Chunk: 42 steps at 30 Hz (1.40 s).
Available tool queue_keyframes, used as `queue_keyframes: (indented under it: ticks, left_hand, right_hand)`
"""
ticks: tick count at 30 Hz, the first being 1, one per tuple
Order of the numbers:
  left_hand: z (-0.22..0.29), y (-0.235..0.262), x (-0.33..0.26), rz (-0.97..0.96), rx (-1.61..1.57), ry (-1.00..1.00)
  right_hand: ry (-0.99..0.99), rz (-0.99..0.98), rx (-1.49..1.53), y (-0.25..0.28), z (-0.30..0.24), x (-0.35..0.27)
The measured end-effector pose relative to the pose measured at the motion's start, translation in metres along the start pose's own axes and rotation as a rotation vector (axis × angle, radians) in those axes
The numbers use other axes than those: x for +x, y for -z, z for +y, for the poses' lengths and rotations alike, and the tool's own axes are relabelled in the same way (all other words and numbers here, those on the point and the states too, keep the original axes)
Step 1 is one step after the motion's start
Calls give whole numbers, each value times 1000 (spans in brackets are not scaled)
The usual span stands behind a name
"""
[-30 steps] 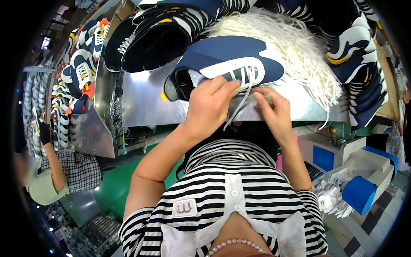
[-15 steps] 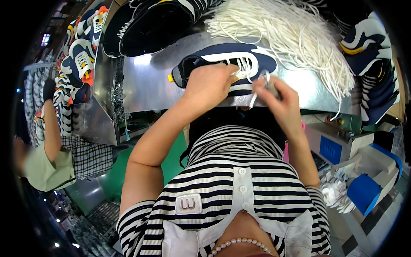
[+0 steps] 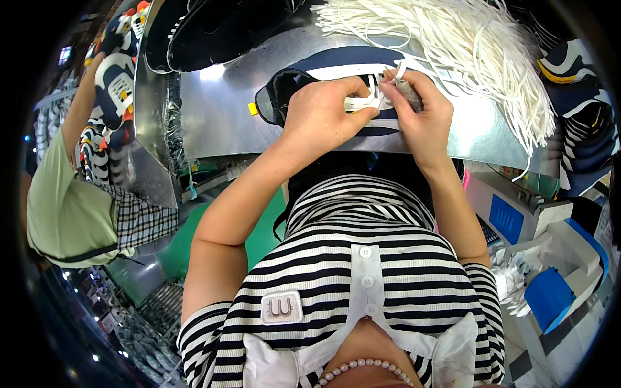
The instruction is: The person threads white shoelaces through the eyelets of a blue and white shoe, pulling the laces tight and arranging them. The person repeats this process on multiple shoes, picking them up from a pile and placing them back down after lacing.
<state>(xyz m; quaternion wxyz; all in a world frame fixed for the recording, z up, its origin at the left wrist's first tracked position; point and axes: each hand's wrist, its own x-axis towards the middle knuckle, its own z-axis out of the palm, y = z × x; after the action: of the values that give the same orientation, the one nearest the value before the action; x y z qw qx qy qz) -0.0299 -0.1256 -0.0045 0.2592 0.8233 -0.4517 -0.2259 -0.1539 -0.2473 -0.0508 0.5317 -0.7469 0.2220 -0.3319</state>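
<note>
A navy sneaker (image 3: pixel 333 59) with white trim lies on its side on the metal table, heel toward the left. My left hand (image 3: pixel 323 115) is closed over its lacing area, thumb and forefinger pinching the white eyelet edge. Close beside it, my right hand (image 3: pixel 424 119) pinches a white shoelace (image 3: pixel 400 68) at the eyelets. Something grey (image 3: pixel 409 95), its kind unclear, is tucked among the right fingers. My hands cover most of the lacing. A yellow tab (image 3: pixel 253 109) sticks out by the heel.
A heap of loose white shoelaces (image 3: pixel 466 71) spreads over the table's far right. Dark shoes (image 3: pixel 233 35) stand at the far left, more sneakers (image 3: pixel 576 84) at the right. A co-worker in a green top (image 3: pixel 71 207) is at left. A blue-and-grey machine (image 3: pixel 550 294) stands lower right.
My right hand has moved up and left, bringing the lace to the eyelets beside my left hand. At left, the co-worker has moved farther into view and reaches up toward the shoes.
</note>
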Motion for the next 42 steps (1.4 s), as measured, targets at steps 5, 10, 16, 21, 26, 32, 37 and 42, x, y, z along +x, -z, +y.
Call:
queue_keyframes:
  ticks: [5, 10, 16, 21, 26, 32, 37, 42]
  left_hand:
    - [-3, -2, -2, 75, 33, -33]
    - [-5, -8, 0, 125, 5, -86]
    - [-1, -8, -2, 134, -21, -128]
    - [2, -9, -6, 147, -32, -160]
    - [-2, -14, -13, 187, 0, -271]
    - [3, -15, -24, 268, 163, -398]
    - [-3, -7, -35, 311, 236, -518]
    - [1, -12, -37, 384, 275, -605]
  right_hand:
    - [-273, -102, 90, 23, -34, -15]
    - [-409, -200, 39, 29, -35, -39]
    - [-460, -219, -15, 30, -35, -35]
    - [-448, -193, -3, 29, -28, -40]
    - [-289, -129, -151, 2, -17, -42]
    - [-225, -248, -205, 26, -22, -39]
    - [-205, -34, -267, 86, -41, -27]
    - [347, -411, -453, 27, -63, -2]
